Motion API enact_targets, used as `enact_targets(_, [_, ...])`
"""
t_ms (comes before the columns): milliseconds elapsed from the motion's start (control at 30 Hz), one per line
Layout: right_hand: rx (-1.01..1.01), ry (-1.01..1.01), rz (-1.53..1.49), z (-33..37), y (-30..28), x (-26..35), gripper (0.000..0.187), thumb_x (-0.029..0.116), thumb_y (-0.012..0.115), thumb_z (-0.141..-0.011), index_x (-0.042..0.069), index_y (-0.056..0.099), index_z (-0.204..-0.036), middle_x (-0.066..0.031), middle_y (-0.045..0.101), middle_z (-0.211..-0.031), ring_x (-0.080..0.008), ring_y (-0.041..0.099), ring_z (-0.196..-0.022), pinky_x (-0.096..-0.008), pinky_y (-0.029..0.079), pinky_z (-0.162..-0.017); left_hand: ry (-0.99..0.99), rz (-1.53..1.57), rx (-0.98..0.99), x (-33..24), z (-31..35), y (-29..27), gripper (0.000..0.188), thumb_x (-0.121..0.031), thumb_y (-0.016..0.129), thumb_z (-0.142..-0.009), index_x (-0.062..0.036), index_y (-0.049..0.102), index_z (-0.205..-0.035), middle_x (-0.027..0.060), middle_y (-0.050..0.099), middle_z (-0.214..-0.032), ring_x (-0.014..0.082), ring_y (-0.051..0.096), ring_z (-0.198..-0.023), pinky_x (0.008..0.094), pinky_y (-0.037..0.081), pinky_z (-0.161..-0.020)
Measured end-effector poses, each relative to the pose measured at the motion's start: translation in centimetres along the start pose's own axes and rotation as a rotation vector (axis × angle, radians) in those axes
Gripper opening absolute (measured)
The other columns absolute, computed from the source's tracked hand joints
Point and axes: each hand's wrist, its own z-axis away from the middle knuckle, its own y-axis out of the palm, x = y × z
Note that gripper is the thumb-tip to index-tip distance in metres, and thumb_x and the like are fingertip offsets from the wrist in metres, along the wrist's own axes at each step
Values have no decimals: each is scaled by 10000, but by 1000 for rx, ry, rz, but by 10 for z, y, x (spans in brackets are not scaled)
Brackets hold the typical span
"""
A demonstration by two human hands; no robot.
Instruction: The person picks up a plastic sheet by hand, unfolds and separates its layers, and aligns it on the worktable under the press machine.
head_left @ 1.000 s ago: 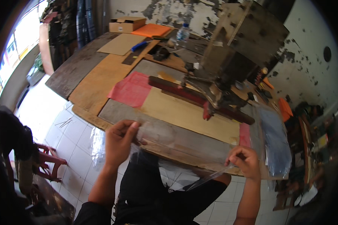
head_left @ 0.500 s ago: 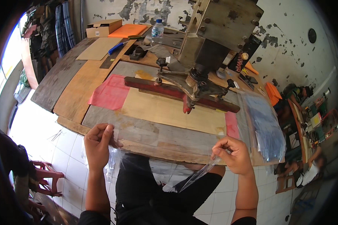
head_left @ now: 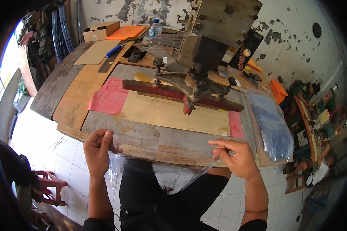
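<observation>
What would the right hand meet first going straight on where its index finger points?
Pointing leftward, the right hand would probably meet the clear plastic sheet first, then, roughly in line, the left hand. Depth is unclear; it might pass just above the sheet.

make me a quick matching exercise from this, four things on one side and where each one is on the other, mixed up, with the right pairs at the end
Things
1. clear plastic sheet
2. pile of plastic sheets
3. water bottle
4. red stool

Places
A. on the tiled floor, at the left of the picture
B. standing at the back of the table
C. between the left hand and the right hand
D. lying at the right end of the table

Right pairs: 1-C, 2-D, 3-B, 4-A
</observation>
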Motion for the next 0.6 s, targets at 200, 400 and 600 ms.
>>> enact_targets(200, [76, 100, 89, -4, -2, -2, 109, 20, 679, -1002, -10, 741, -1086, -119, 774, -907, -196, 761, -795, -322, 588, -731, 8, 15, 1, 1, 1, 4, 208, -142, 668, -1063, 60, 683, -1021, 21, 620, -666, 95, 610, -546, 281, 580, -536])
enact_targets(400, [200, 22, -40, -9, -6, -23, 101, 100, 694, -1031, 1, 699, -1010, -53, 727, -918, -141, 685, -886, -301, 544, -819, -7, 11, 20, 6, -3, 1, 213, -155, 652, -1073, 54, 674, -1035, 28, 629, -681, 103, 627, -554, 274, 562, -525])
enact_targets(600, [465, 112, -268, -11, -20, -42, 179, 191, 724, -1036, 14, 719, -1053, -28, 737, -969, -98, 648, -910, -288, 530, -856, -47, -29, 62, 11, -8, -1, 228, -177, 667, -1065, 48, 678, -1031, 33, 639, -705, 106, 640, -558, 277, 566, -528])
